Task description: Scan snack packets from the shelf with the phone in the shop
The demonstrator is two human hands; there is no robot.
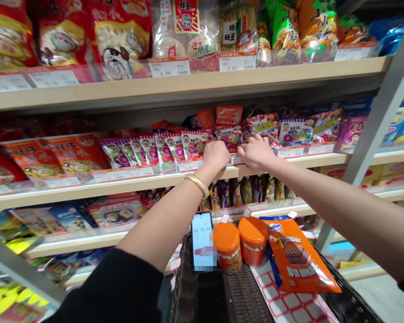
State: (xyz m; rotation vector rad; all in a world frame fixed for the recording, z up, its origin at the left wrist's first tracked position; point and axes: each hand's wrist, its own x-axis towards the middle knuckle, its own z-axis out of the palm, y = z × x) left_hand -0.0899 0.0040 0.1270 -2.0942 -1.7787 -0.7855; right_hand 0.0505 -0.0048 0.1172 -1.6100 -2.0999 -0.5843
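My left hand [217, 154], wearing a gold bangle [198, 185] at the wrist, is at the front edge of the middle shelf against the row of gummy candy packets [192, 146]. Its fingertips are hidden behind the knuckles. Close to its right, my right hand [256, 151] rests over the packets with its fingers stretched and somewhat apart. A red-and-white gummy candy packet [229, 137] stands between the two hands. Behind the right hand is another red packet [263, 124], and a blue-striped one [294, 132] stands to its right.
Below my arms, a dark wicker basket [245, 291] holds a phone [202, 240], two orange-lidded jars [227, 251] [253, 240] and an orange Ovaltine bag [299, 255]. The upper shelf [202, 87] carries large snack bags. A grey post [379, 107] slants at the right.
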